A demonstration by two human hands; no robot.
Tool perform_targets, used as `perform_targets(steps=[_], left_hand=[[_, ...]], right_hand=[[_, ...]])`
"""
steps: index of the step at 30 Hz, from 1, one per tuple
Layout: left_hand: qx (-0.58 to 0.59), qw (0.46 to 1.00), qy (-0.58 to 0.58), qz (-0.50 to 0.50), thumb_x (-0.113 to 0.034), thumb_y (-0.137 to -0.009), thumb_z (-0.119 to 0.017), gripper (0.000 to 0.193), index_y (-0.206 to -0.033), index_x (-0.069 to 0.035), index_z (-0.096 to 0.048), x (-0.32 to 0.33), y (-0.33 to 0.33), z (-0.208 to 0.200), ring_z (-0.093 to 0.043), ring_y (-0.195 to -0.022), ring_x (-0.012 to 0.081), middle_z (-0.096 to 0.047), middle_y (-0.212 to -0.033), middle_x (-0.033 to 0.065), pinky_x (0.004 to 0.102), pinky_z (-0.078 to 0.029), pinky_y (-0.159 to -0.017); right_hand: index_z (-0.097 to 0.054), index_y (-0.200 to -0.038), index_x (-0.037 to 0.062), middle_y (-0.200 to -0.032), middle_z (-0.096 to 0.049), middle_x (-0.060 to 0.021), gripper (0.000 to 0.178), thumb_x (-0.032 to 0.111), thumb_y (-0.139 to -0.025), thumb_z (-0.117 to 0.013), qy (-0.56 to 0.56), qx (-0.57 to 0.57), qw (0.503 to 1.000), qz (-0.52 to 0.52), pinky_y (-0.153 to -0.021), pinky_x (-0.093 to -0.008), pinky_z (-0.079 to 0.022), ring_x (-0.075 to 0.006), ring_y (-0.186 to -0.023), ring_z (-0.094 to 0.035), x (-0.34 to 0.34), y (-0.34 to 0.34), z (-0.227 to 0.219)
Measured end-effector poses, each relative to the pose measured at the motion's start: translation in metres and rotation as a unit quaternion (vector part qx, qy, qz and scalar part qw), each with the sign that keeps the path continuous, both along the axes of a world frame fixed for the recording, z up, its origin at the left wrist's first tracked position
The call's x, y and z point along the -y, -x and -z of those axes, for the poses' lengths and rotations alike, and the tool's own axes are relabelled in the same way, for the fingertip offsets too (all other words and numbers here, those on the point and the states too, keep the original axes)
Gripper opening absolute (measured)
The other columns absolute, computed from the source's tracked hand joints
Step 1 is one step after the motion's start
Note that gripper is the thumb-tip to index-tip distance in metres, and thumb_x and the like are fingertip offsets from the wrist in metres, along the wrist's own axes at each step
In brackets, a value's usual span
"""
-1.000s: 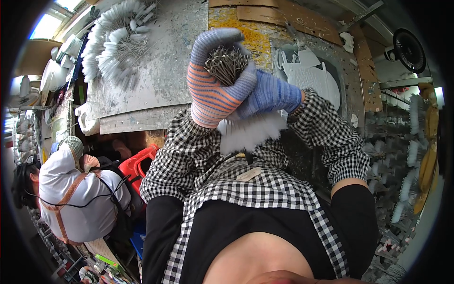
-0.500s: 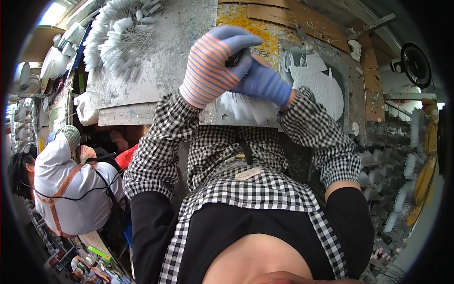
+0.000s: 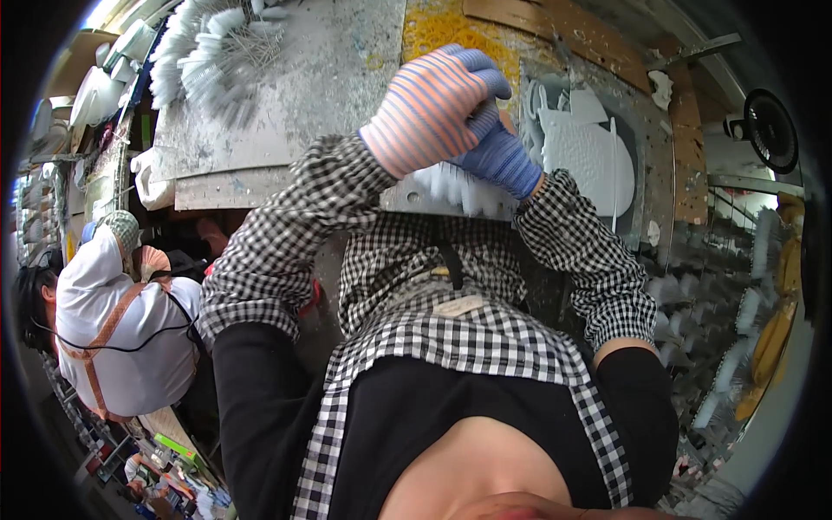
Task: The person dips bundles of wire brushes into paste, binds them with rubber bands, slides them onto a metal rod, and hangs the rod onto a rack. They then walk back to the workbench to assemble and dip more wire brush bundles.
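My left hand (image 3: pixel 429 108), in an orange-and-blue striped glove, is cupped over my right hand (image 3: pixel 501 158), whose blue glove palm faces me. Both are pressed together above a grey, paint-spattered worktable (image 3: pixel 347 78). They close around a bundle of thin metal pins (image 3: pixel 485 111), of which only a sliver shows between the gloves. Just under the hands lies a white bristly piece (image 3: pixel 458 186) at the table's near edge. My checked sleeves reach up to the hands from below.
A fan-shaped cluster of white bristly pieces on pins (image 3: pixel 208 52) lies at the table's far left. White flat cut-out shapes (image 3: pixel 589 147) sit on the right. A co-worker in white (image 3: pixel 121 329) bends at the left. A black fan (image 3: pixel 771 130) and racks of white pieces (image 3: pixel 754 286) stand at right.
Both hands have moved forward over the table and closed tighter together. The pin bundle, plainly visible between the gloves a second ago, is now almost hidden.
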State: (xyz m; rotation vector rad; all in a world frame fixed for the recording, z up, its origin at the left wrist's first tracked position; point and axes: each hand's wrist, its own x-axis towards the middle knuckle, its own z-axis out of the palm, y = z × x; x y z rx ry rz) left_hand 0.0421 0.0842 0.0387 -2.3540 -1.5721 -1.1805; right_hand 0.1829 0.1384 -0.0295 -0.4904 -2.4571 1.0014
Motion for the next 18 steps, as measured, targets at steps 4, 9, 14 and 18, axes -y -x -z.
perform_targets(steps=[4,9,14,18], left_hand=[[-0.006,0.993,-0.11,0.048,-0.011,-0.061,-0.077,0.031,-0.092,-0.014,-0.072,0.018,0.005,-0.023,-0.065,-0.093,0.0266,-0.068,-0.095,0.0025,0.0379,-0.057,-0.076],[0.016,0.995,-0.084,0.046,-0.006,-0.068,-0.07,0.02,-0.085,-0.015,-0.074,0.023,-0.005,0.03,-0.069,-0.088,0.0256,-0.068,-0.09,0.0033,0.0396,-0.058,-0.076],[0.047,0.997,-0.021,0.059,-0.007,-0.075,-0.066,0.018,-0.089,-0.013,-0.076,-0.042,-0.016,-0.02,-0.066,-0.086,0.0294,-0.069,-0.092,0.0081,0.0407,-0.057,-0.079],[-0.042,0.996,-0.023,0.077,-0.008,-0.075,-0.067,0.017,-0.089,-0.012,-0.075,-0.059,-0.019,0.023,-0.066,-0.088,0.0287,-0.069,-0.091,0.0076,0.0418,-0.056,-0.081]], right_hand=[[-0.067,-0.103,0.0096,-0.098,-0.07,-0.0102,0.032,0.033,-0.081,-0.073,-0.028,-0.015,0.997,0.072,-0.081,-0.0343,-0.053,-0.0257,-0.094,-0.067,0.002,-0.003,-0.008],[-0.058,-0.122,0.0115,-0.116,-0.062,-0.0107,0.042,0.035,-0.088,-0.068,-0.176,0.039,0.984,0.009,-0.096,-0.0368,-0.048,-0.0257,-0.108,-0.06,-0.004,-0.004,0.042],[-0.04,-0.149,0.0134,-0.14,-0.052,-0.0117,0.063,0.043,-0.097,-0.06,-0.081,0.142,0.985,0.057,-0.112,-0.042,-0.039,-0.0268,-0.131,-0.049,-0.031,-0.007,0.034],[-0.037,-0.151,0.013,-0.139,-0.052,-0.0115,0.07,0.048,-0.095,-0.062,-0.172,-0.077,0.976,0.113,-0.111,-0.0408,-0.039,-0.0238,-0.131,-0.049,-0.04,-0.009,0.092]])
